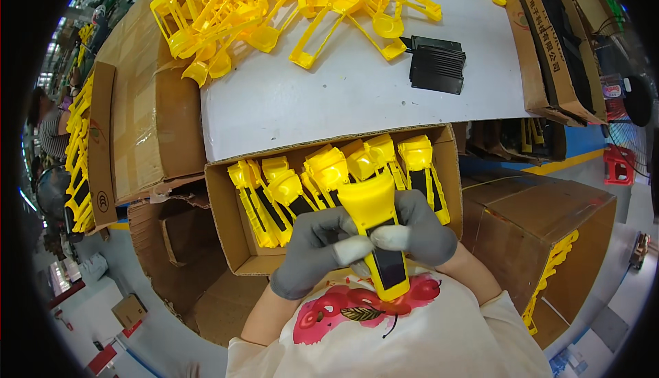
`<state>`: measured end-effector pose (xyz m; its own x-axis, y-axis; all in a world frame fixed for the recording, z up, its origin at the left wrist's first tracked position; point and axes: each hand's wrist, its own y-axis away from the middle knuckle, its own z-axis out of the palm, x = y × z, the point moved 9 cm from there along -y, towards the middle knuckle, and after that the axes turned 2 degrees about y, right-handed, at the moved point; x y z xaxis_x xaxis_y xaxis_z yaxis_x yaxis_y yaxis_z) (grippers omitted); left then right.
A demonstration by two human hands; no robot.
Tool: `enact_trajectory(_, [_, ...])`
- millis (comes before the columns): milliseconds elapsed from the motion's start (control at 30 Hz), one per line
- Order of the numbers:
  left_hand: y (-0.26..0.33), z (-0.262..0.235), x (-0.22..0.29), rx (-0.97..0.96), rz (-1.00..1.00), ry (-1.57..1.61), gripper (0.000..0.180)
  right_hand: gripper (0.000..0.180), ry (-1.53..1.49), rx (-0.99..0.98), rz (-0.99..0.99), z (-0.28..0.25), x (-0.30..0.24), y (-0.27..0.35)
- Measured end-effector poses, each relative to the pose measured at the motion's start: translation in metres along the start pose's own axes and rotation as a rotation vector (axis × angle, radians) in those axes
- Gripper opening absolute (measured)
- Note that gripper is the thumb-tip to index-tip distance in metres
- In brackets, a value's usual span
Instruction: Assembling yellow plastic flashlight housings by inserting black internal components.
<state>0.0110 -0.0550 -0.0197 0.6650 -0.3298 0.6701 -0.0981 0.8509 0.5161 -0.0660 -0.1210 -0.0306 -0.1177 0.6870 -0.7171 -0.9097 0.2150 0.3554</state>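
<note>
left hand (pixel 312 251) + right hand (pixel 419 230) – both clamped on yellow housing (pixel 376 230) | cardboard box (pixel 226 220) at worktop (pixel 309 96) front edge – holds more yellow housings (pixel 322 172)

Two gloved hands meet at lower centre of the frame, close to the person's chest. The left hand (pixel 317 246), in a grey glove with pale fingertips, curls inward from the lower left, its thumb pointing right. The right hand (pixel 420 230), gloved the same, closes in from the lower right, its pale thumb tip touching the left thumb. Both hands are clenched, fingers wrapped round. Bare forearms run down and outward from the wrists into short white sleeves at the bottom edge, elbows spread apart.
</note>
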Motion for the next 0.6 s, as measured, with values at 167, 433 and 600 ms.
enact_trajectory(167, [0.001,-0.001,-0.016,0.003,0.086,0.11,0.012,0.045,-0.148,-0.029,0.002,0.004,0.014,-0.001])
enact_trajectory(433, [-0.002,-0.002,-0.03,-0.031,0.09,0.186,0.014,0.044,-0.049,0.004,-0.097,0.0,0.012,0.005])
enact_trajectory(600, [-0.001,-0.003,-0.018,0.031,0.229,0.104,0.014,0.045,-0.102,0.0,-0.05,0.004,0.012,0.007])
